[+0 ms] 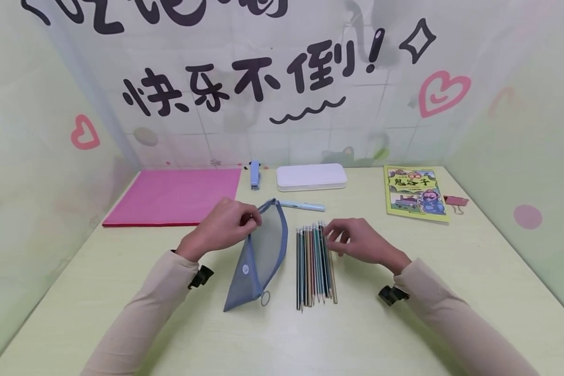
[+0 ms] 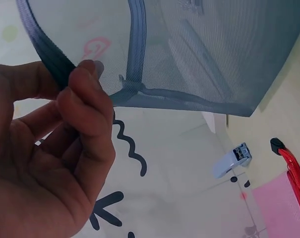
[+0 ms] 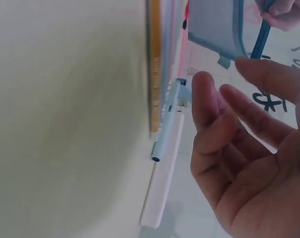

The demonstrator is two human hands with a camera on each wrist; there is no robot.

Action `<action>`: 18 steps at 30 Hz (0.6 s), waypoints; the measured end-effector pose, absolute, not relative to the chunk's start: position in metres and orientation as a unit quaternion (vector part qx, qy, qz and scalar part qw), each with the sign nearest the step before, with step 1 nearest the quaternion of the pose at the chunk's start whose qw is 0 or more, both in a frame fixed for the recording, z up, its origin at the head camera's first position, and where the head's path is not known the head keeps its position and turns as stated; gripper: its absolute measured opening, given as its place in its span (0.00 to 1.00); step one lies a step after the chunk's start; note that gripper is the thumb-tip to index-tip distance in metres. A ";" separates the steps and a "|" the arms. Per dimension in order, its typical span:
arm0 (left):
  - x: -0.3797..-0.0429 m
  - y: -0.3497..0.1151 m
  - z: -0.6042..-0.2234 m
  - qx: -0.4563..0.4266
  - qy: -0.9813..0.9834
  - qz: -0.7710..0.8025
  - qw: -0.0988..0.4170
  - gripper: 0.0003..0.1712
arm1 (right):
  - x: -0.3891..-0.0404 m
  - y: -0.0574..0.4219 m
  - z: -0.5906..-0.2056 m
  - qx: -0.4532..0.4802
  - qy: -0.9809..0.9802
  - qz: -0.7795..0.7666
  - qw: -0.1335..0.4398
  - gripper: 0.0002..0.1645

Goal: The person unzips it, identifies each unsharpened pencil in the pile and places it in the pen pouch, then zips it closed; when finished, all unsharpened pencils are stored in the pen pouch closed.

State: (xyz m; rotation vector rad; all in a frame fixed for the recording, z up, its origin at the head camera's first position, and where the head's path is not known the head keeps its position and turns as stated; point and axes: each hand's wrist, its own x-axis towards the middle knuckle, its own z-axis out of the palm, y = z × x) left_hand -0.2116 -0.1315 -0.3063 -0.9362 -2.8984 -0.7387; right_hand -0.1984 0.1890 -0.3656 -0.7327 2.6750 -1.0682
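Note:
My left hand (image 1: 228, 225) pinches the zipper edge of a blue mesh pencil pouch (image 1: 243, 277), whose mouth gapes. In the left wrist view the thumb and fingers (image 2: 85, 99) hold the edge strip of the pouch. A row of several pencils (image 1: 314, 266), tips toward me, lies on the table right of the pouch. My right hand (image 1: 359, 240) is at the eraser ends on the right side of the row, fingers loosely bent. In the right wrist view nothing sits between its thumb and fingers (image 3: 204, 99), and a gold pencil (image 3: 155, 74) lies near them.
Behind the pouch lies a light blue pen (image 1: 305, 206). Further back are a pink folder (image 1: 174, 196), a blue stapler (image 1: 255, 176) and a white case (image 1: 312, 177). A comic booklet (image 1: 415, 193) and a pink binder clip (image 1: 456, 200) are at the back right. Printed walls surround the table.

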 end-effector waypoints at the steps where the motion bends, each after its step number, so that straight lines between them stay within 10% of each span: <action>1: -0.212 -0.131 -0.307 -0.298 -0.924 -0.239 -0.001 0.12 | -0.198 0.191 -0.368 -0.241 0.900 -0.353 0.091 0.12; 18: -0.217 -0.130 -0.319 -0.276 -0.915 -0.289 -0.050 0.13 | -0.196 0.188 -0.378 -0.233 0.926 -0.256 0.149 0.05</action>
